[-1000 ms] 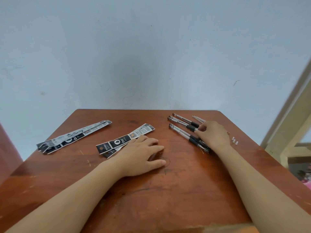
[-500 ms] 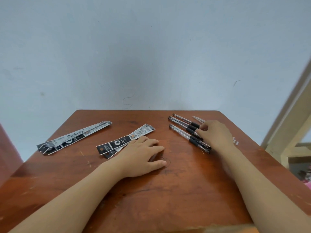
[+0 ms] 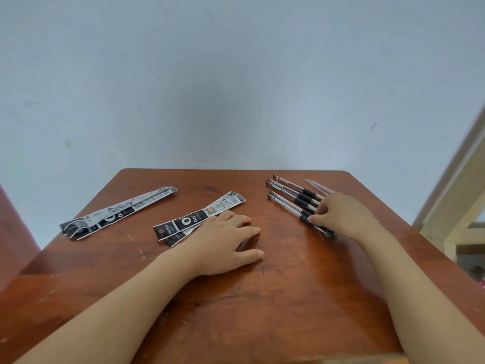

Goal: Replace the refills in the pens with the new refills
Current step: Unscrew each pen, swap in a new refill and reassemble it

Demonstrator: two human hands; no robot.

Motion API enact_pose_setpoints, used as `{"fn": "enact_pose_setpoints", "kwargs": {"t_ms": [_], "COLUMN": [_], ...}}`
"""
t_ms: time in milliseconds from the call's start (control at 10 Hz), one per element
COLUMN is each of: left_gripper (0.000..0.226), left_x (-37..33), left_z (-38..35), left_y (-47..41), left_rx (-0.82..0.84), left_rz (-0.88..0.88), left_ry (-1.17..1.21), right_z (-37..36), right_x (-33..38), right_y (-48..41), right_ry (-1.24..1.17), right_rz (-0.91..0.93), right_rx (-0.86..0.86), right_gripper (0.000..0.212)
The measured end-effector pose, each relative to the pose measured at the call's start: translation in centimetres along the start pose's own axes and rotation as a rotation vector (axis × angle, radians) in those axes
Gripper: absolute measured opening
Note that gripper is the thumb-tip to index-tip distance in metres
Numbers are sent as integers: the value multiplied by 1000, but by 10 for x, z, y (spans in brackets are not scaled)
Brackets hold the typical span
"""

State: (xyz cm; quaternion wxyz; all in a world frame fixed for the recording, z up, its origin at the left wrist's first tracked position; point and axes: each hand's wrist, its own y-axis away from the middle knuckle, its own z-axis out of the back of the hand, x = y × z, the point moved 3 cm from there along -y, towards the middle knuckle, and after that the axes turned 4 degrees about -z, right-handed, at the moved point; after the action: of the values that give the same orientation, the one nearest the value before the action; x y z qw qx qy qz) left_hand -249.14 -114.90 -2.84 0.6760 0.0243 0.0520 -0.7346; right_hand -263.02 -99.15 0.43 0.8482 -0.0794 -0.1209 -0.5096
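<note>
Several thin, light, smooth pens (image 3: 286, 192) lie far right on the table (image 3: 236, 298), likely easiest to hold by the black grip (image 3: 304, 191), where the right hand (image 3: 343, 216) pinches the nearest one; the left hand (image 3: 225, 240) rests flat, holding nothing.

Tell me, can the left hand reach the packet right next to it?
Probably yes. The left hand lies open on the table, and the packet lies right beside its fingers with nothing on top of it.
</note>
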Motion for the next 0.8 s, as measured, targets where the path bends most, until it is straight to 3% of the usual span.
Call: {"fn": "enact_pose_setpoints", "kwargs": {"t_ms": [300, 600, 800], "left_gripper": [54, 54, 54], "left_x": [-1, -1, -1], "left_z": [1, 0, 0], "left_y": [1, 0, 0], "left_rx": [2, -3, 2], "left_rz": [5, 1, 4], "left_ry": [-6, -13, -17], "right_z": [-2, -4, -6], "right_x": [-1, 0, 6], "right_y": [-2, -3, -1], "right_ry": [-98, -137, -195], "right_rz": [-6, -45, -8], "right_rx": [62, 76, 121], "right_gripper": [25, 38, 20]}}
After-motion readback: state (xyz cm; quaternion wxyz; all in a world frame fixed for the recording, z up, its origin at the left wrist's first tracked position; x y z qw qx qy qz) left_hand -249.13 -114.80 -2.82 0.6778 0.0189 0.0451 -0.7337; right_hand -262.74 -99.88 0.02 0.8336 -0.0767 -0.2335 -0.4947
